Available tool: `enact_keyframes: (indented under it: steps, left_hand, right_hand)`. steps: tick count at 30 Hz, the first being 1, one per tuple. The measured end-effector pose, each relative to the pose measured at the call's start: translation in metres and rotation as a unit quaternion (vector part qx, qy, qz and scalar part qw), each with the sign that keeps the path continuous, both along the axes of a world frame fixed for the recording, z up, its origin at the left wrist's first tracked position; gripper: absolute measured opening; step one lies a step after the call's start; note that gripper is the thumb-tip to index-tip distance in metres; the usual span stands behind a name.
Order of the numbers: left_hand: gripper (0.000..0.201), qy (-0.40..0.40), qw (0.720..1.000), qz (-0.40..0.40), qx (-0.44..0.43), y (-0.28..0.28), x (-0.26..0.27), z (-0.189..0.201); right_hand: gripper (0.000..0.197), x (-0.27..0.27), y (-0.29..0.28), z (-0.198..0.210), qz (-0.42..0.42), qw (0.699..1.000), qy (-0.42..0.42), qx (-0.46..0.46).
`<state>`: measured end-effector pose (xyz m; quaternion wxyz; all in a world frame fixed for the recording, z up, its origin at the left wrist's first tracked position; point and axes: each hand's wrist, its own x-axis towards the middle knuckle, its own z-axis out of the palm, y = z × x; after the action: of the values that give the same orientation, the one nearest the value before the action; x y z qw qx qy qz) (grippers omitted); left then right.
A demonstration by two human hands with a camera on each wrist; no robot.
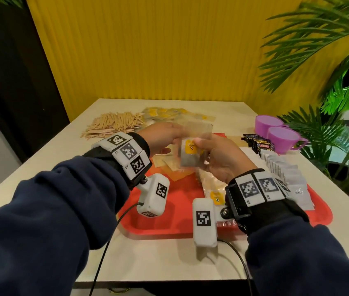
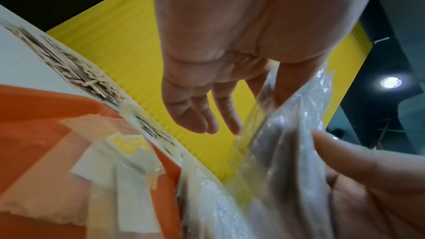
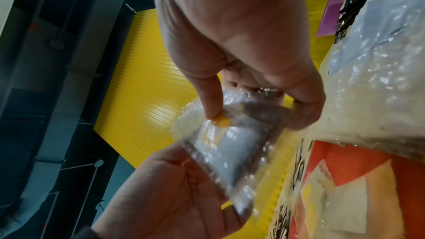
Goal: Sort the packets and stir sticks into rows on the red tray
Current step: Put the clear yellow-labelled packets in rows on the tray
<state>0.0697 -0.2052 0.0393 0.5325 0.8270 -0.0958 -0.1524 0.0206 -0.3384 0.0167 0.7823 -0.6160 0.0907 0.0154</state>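
Note:
Above the red tray (image 1: 169,221) my right hand (image 1: 203,150) grips a small stack of clear packets (image 1: 190,157) with yellow labels. Its thumb presses the yellow label and its fingers curl behind, as the right wrist view shows of the right hand (image 3: 257,112) and the packets (image 3: 230,143). My left hand (image 1: 169,133) reaches in from the left with straight fingers (image 2: 195,115) against the edge of the stack (image 2: 287,152). More clear packets (image 1: 212,186) lie on the tray, and loose ones (image 1: 169,165) under my hands. Wooden stir sticks (image 1: 114,123) lie heaped at the far left of the table.
A pile of yellow-label packets (image 1: 169,114) sits behind the tray. White packets (image 1: 286,178) stand in a row along the tray's right side, with dark packets (image 1: 259,143) beyond them. Two purple cups (image 1: 282,135) and a plant (image 1: 329,129) are at the right edge.

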Motion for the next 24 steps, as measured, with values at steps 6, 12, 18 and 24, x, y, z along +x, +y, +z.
enact_keyframes:
  steps: [6,12,18,24]
  left_hand:
    - [0.029,0.035,0.999,-0.018,-0.006,0.005,0.007,-0.004]
    - [0.034,-0.019,0.953,-0.070,0.294,0.011,0.013,-0.015]
    - [0.071,-0.024,0.838,-0.196,0.509,0.006,0.018,-0.030]
    - [0.086,-0.045,0.776,-0.195,0.598,0.004,0.019,-0.029]
  right_hand:
    - [0.016,0.006,-0.014,0.010,-0.073,0.996,-0.025,0.035]
    - [0.020,0.010,-0.031,0.009,-0.117,0.987,-0.025,0.104]
    - [0.016,0.012,-0.028,0.007,-0.104,0.990,-0.018,0.091]
    - [0.014,0.010,-0.029,0.006,-0.098,0.990,-0.014,0.096]
